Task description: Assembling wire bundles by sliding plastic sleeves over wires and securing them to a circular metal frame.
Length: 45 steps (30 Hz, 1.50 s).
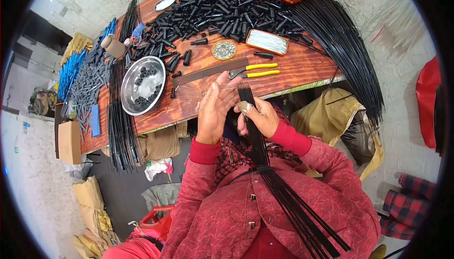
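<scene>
We grip a bundle of thin, straight black rods [258, 146] in front of our body, at the near edge of the red-brown, wood-grained counter [307, 67].

Our right hand [261, 118] is closed around the bundle near its upper end, a pale wrapping on the thumb, while our left hand [213, 110] stands just beside it, palm open and fingers extended; fine strands cross near its fingertips, and we cannot tell whether it holds them. Below the right hand the rods slant down over our red patterned jacket [222, 207] and fan apart. Just beyond our hands we have the pliers with yellow handles [261, 65], touching a long, flat, dark bar [208, 72]; to the left sits a round, shiny metal basin [126, 91] with small black pieces inside.
</scene>
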### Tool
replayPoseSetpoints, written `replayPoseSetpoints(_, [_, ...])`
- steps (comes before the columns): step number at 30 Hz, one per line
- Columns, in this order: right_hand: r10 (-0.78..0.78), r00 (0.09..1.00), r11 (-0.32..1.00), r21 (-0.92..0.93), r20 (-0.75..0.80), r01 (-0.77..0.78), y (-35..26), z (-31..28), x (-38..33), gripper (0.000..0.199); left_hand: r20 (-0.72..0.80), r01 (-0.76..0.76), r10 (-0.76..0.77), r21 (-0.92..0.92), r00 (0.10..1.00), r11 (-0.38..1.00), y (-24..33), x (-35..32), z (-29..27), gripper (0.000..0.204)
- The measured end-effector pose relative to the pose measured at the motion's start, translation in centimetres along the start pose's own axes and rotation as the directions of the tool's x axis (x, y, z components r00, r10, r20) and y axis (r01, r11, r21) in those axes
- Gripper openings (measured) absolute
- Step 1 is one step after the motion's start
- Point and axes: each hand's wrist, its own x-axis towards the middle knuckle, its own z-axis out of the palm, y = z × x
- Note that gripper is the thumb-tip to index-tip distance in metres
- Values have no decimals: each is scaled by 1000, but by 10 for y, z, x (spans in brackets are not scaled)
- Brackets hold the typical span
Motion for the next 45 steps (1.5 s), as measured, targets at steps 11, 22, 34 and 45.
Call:
replayPoseSetpoints(11, [-25, 999, 999, -23, -39, 24, 3, 9, 8, 28, -63, -51, 54, 51, 997, 997, -6, 1, 10, 40])
replayPoseSetpoints(22, [-71, 994, 996, -57, -89, 66, 0, 5, 8, 42, -118, -56, 71, 128, 990, 990, -7, 2, 1, 35])
replayPoseSetpoints(34, [-114, 986, 992, -69, -118, 107, -2, 6, 5, 38, -116, -49, 72, 196, 991, 979, -9, 2, -6, 35])
replayPoseSetpoints(45, [-20, 994, 991, -134, -104, 6, -15, 16, 7, 25, -114, -55, 75, 176, 991, 983, -6, -5, -12, 33])
